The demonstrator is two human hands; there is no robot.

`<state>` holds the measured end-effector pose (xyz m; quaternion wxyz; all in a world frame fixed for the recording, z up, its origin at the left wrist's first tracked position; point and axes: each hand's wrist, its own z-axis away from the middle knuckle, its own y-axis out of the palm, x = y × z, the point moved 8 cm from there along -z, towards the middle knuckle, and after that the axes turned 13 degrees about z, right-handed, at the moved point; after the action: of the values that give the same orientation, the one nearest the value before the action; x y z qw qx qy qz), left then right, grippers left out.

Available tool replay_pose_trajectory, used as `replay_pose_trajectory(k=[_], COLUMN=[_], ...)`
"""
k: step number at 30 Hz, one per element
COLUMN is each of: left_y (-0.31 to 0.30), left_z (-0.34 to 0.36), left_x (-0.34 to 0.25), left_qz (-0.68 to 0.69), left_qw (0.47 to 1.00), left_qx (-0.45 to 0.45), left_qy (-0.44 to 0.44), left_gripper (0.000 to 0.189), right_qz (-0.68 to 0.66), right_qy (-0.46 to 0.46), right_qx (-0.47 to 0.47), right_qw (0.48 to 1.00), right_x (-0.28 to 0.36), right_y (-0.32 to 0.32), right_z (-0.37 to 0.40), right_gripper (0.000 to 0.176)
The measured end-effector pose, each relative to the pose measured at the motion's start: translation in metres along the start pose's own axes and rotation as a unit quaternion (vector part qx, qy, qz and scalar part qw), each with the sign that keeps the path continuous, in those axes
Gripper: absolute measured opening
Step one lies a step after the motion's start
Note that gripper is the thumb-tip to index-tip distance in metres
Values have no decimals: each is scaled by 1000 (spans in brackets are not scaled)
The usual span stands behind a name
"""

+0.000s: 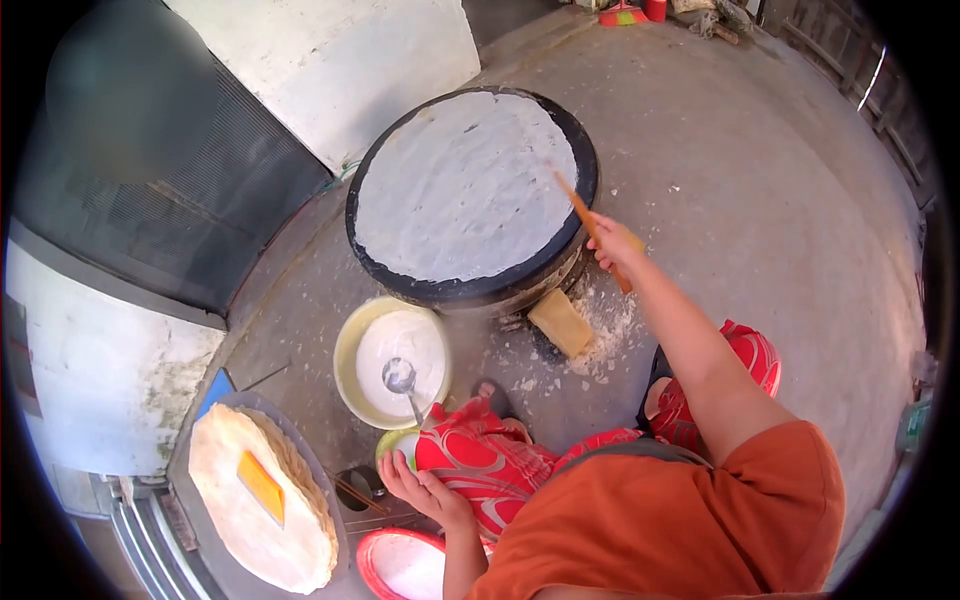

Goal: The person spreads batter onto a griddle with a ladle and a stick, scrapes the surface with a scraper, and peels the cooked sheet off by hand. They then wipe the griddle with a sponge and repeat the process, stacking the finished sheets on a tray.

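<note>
My right hand point(614, 243) is closed around a wooden stick point(583, 212), whose upper end reaches over the right rim of a round black griddle. A thin, pale sheet of batter point(465, 185) covers most of the griddle point(440, 292). Down by my left knee, my left hand point(420, 490) touches the side of a small green-rimmed bowl point(385, 442); its fingers are partly spread. Just above it, a large cream basin point(347, 375) holds white batter, with a metal ladle point(399, 376) resting in it.
A stack of flat pale rounds point(225, 500) with an orange scraper point(261, 487) on top lies at lower left. Near my left forearm is a red-rimmed basin point(370, 560). A yellowish block point(561, 322) sits beneath the griddle's edge. A white wall panel point(350, 60) stands behind the griddle.
</note>
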<state>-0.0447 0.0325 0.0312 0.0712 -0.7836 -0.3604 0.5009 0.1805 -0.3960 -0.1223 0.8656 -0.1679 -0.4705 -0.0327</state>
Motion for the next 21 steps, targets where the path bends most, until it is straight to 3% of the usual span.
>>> replay_pose_trajectory(k=[7, 8, 9, 13, 16, 17, 18, 21], left_y=[2, 2, 2, 3, 3, 3, 3, 3], left_z=[-1, -1, -1, -1, -1, -1, -1, -2], left_x=[-1, 0, 0, -1, 0, 0, 0, 0], left_qz=[2, -2, -5, -2, -6, -7, -9, -6], left_qw=[1000, 1000, 1000, 1000, 1000, 1000, 1000, 1000], left_qx=[6, 7, 8, 6, 5, 6, 7, 6], left_qy=[-5, -7, -8, -13, -24, -21, -18, -23], left_gripper=[37, 37, 37, 37, 37, 37, 37, 37], right_qz=[2, 204, 394, 454, 425, 260, 85, -15], right_qy=[-32, -139, -237, -164, -170, -93, -12, 2], right_qx=[-57, -138, -210, -167, -142, -86, -27, -105], right_qw=[998, 959, 863, 860, 878, 957, 996, 994], right_x=[7, 18, 42, 47, 46, 31, 14, 0], right_y=[-24, -31, -26, -15, -17, -25, -25, -46], right_z=[-27, -38, -25, -12, 0, 1, 2, 5], right_gripper=[37, 36, 35, 33, 33, 36, 39, 44])
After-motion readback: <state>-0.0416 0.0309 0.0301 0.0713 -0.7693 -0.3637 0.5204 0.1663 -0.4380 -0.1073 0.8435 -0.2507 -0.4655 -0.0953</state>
